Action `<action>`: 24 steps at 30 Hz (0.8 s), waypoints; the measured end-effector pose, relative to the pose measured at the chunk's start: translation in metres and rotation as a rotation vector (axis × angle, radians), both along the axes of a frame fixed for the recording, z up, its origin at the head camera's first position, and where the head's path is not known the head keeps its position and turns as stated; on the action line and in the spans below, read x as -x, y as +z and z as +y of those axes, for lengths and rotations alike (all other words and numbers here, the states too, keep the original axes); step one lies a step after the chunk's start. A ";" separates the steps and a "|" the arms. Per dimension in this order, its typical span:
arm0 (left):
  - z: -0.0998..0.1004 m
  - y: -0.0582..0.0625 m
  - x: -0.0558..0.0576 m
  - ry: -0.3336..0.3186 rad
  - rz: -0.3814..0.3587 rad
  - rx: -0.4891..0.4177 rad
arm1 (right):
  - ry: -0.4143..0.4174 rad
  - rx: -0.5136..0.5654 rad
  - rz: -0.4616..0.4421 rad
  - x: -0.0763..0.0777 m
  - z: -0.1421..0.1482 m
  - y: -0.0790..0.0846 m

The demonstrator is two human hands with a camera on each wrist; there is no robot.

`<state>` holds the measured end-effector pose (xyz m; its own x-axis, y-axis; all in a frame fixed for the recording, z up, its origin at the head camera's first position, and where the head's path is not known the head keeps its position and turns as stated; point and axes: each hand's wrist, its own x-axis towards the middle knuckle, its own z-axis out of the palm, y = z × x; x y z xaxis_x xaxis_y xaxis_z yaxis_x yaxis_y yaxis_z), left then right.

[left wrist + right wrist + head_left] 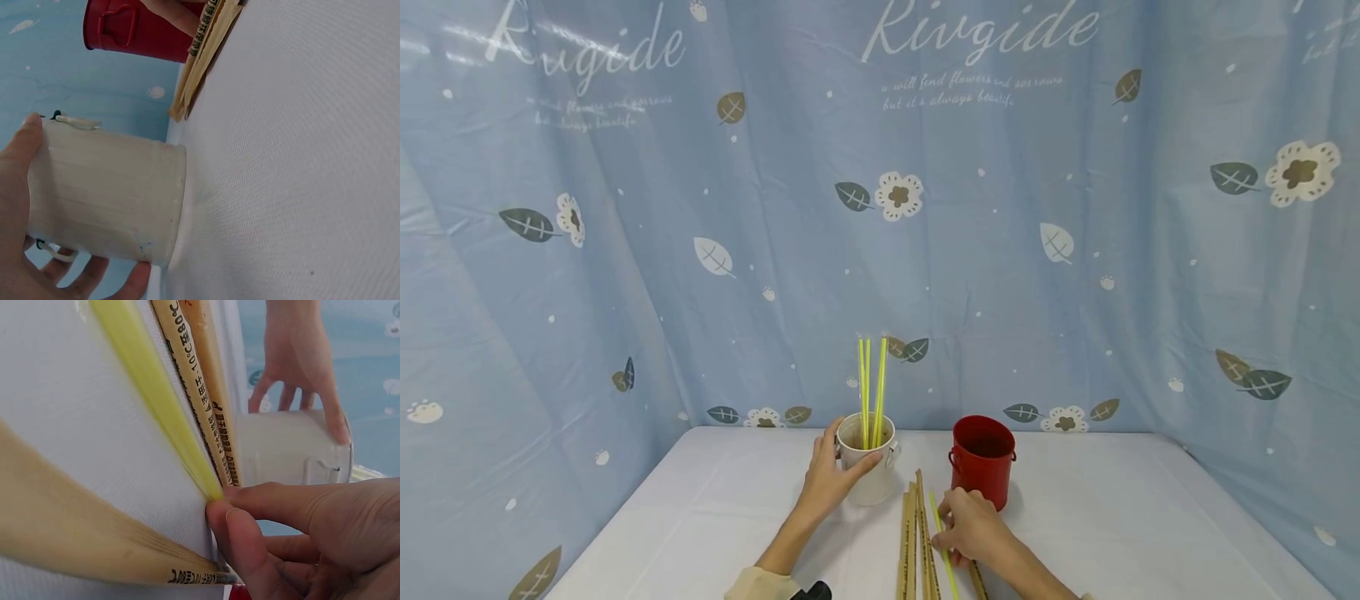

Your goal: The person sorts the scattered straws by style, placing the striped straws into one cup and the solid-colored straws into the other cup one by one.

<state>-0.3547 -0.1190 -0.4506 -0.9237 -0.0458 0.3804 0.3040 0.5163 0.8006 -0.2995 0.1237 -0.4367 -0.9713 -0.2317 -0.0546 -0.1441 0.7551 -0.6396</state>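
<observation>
A person's right hand (973,527), thumb and fingertip drawn together, pinches a yellow stick (150,394) before the white pail (872,487), toward its right; from here the stick looks light, smooth and bendable, best taken near an end. The left hand (831,477) curls round the pail; wrapped sticks (912,542) lie before it, a red pail (988,473) to its right.

White script reading "Rivgide" runs across a pale blue fabric curtain (962,258), above the smaller lines "u will find flowers and sorrows" and "but it's always beautifu"; at left, folds distort similar lettering. Dark Chinese characters and "-10°C至80°C" mark a long, narrow tan paper sleeve (203,394), while "80°C" appears on a second, broader-looking tan paper sleeve (106,531). Their remaining small print is too blurred to read.
</observation>
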 end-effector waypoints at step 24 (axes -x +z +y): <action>0.001 0.002 -0.002 -0.006 -0.007 -0.007 | -0.016 0.023 0.028 0.003 0.001 -0.005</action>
